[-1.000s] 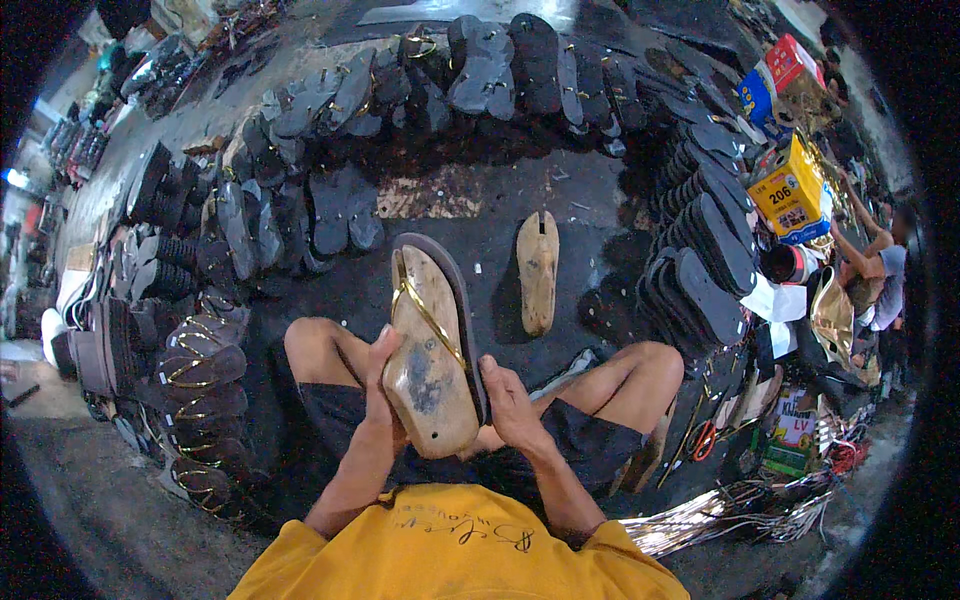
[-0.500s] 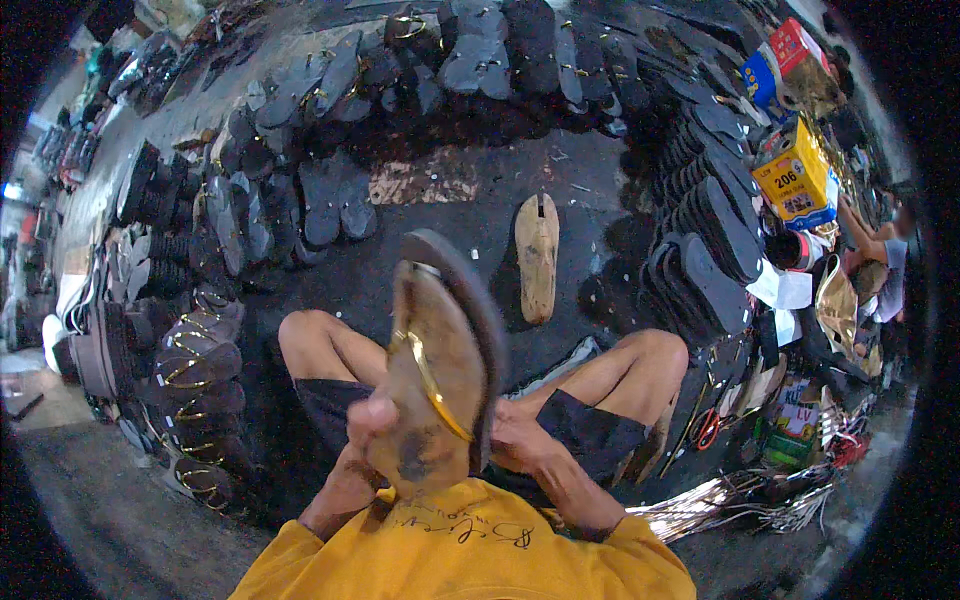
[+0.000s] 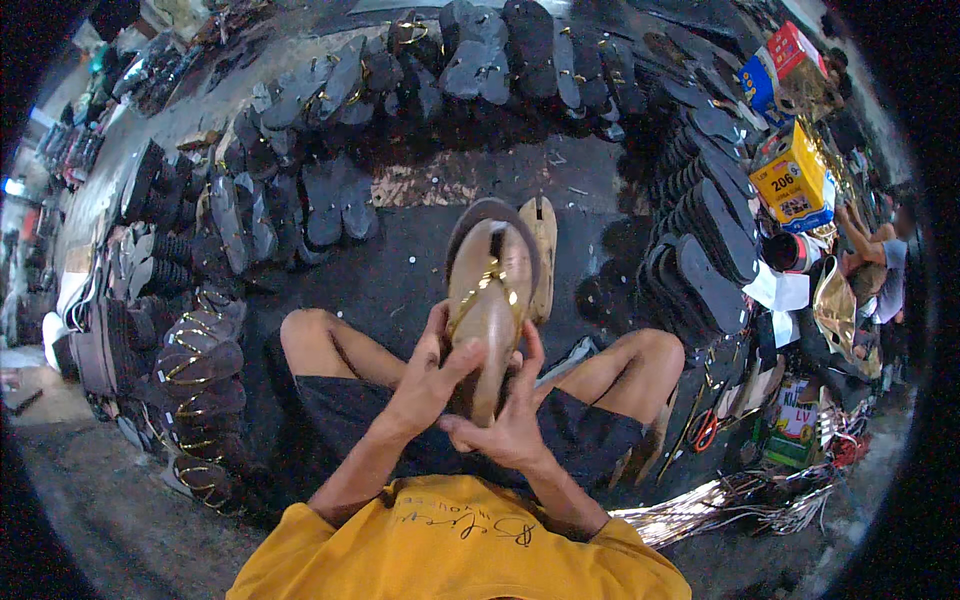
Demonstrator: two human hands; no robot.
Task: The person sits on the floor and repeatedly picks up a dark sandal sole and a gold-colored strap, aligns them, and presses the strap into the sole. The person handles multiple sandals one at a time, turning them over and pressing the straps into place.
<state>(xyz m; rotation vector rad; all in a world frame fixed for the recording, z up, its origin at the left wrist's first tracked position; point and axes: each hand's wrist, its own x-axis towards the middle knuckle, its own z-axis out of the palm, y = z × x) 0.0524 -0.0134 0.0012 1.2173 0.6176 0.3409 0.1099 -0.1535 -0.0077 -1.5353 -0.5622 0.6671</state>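
Between my knees I hold a flip-flop (image 3: 463, 219) with a dark sole and a shiny gold V-shaped strap (image 3: 499, 276). A tan wooden shoe last (image 3: 468, 272) is set between the strap and the sole, and its toe end has a dark slot. My left hand (image 3: 428, 378) is closed around the left side toward the heel, thumb across the last. On the other side, my right hand (image 3: 507, 412) closes around the heel end, partly hiding it. A second wooden last (image 3: 543, 270) lies on the dark floor just beyond, partly covered by the flip-flop.
Dark soles (image 3: 705, 255) stand stacked at the right, and more footwear (image 3: 475, 60) lines the far side. Gold-strapped sandals (image 3: 200, 385) are piled at the left. At the right are a yellow box (image 3: 790, 180), red-handled scissors (image 3: 705, 430), metallic strips (image 3: 720, 503) and another person's arm (image 3: 862, 232).
The flip-flop on its last has turned from side-on to face up and moved away from my shirt. Both hands have shifted forward with it, and it now overlaps the last on the floor.
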